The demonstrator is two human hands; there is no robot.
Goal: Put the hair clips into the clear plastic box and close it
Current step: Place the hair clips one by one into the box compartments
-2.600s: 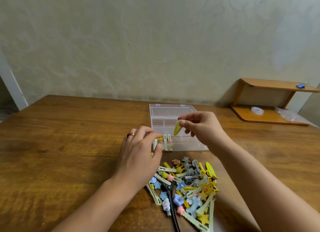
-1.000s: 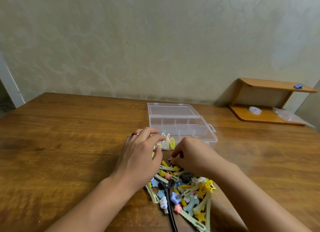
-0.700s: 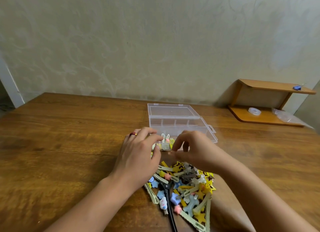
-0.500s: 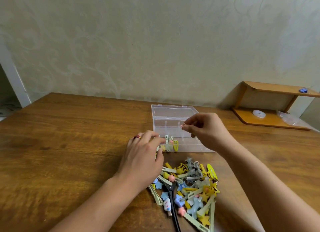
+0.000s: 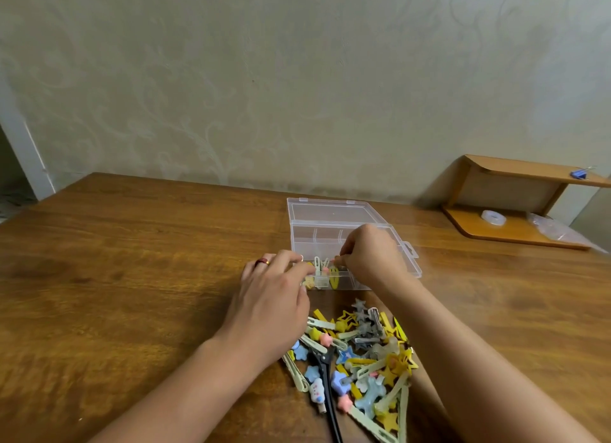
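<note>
I see the open clear plastic box (image 5: 347, 244) on the counter (image 5: 132, 277). My left hand (image 5: 271, 310) steadies its near-left corner; my right hand (image 5: 370, 261) pinches something small over it. Hair clips (image 5: 360, 356) lie heaped nearer.

Clips pile (image 5: 357, 353) lies before the open box (image 5: 334, 223).

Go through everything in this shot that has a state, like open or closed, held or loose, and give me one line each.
clear plastic box: open, lid laid back flat.
clips in the box: a few, near-left compartment.
pile of hair clips: loose on the table.
left hand: fingers curled at the box's near-left corner.
right hand: over the box, fingertips pinched; what it holds cannot be told.
</note>
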